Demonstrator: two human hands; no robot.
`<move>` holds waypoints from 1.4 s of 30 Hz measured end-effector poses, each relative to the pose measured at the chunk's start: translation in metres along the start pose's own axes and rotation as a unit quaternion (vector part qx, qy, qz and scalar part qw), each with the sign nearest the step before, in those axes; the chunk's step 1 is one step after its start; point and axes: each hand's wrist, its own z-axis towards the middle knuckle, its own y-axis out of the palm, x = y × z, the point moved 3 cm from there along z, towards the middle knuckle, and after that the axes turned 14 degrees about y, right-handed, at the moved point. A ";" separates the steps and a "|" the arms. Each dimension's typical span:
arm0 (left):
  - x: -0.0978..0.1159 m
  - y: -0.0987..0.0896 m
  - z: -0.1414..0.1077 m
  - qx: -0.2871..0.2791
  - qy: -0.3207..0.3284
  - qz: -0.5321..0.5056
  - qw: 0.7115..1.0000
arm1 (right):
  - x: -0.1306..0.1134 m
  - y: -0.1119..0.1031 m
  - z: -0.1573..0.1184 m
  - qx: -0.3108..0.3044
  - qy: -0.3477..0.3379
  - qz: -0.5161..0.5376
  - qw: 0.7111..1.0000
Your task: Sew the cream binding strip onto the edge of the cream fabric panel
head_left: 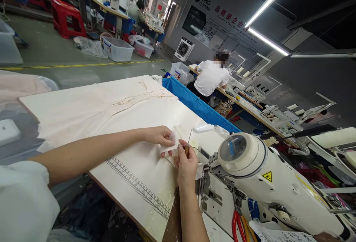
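My left hand point(160, 138) has its fingers closed on a small pale piece of fabric point(172, 138) above the white sewing table. Close on its right, my right hand point(187, 162) grips an awl point(187, 149) by its short brown handle, the thin metal spike pointing up. Part of the fabric also lies by the right fingers; whether they pinch it too is hidden. Just right of that hand is the head of a cream sewing machine point(244, 160). Thin, pale cloth pieces point(125, 102) lie spread over the table point(139, 175) beyond my left arm.
A printed ruler point(139, 188) runs along the table's near edge. Red-handled pliers point(237, 225) stand by the machine. A blue fabric bin point(200, 102) borders the table's far side. Farther off, a person in a white shirt point(210, 77) sits at another bench.
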 end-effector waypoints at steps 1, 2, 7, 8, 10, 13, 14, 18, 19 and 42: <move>0.001 0.000 0.000 -0.006 0.001 0.001 1.000 | 0.000 0.000 0.000 0.001 -0.001 -0.001 1.000; 0.002 0.001 0.000 -0.011 0.003 0.001 1.000 | 0.000 0.000 0.000 0.002 -0.001 -0.002 1.000; 0.001 0.000 -0.001 -0.017 -0.001 -0.001 1.000 | 0.000 0.000 -0.001 -0.002 -0.003 -0.006 1.000; 0.000 -0.001 -0.001 -0.020 -0.003 -0.001 1.000 | 0.000 0.000 -0.001 -0.004 -0.003 -0.006 1.000; 0.000 -0.002 -0.002 -0.028 -0.005 0.000 1.000 | 0.001 0.000 -0.001 -0.005 -0.002 -0.007 1.000; -0.001 -0.003 -0.002 -0.037 -0.002 -0.003 0.999 | 0.001 0.000 -0.001 -0.006 0.000 -0.010 1.000; -0.002 -0.003 -0.002 -0.038 -0.001 -0.005 0.999 | 0.001 0.000 0.000 -0.006 -0.001 -0.011 1.000; -0.007 -0.006 -0.002 -0.028 0.005 -0.013 0.999 | 0.000 0.000 -0.001 -0.003 -0.010 -0.022 1.000; -0.007 -0.006 -0.002 -0.028 0.005 -0.012 1.000 | -0.001 0.000 -0.001 -0.002 -0.014 -0.027 1.000; 0.000 -0.008 -0.004 -0.052 0.013 0.039 0.998 | 0.021 -0.093 -0.109 0.183 -0.253 -0.466 0.828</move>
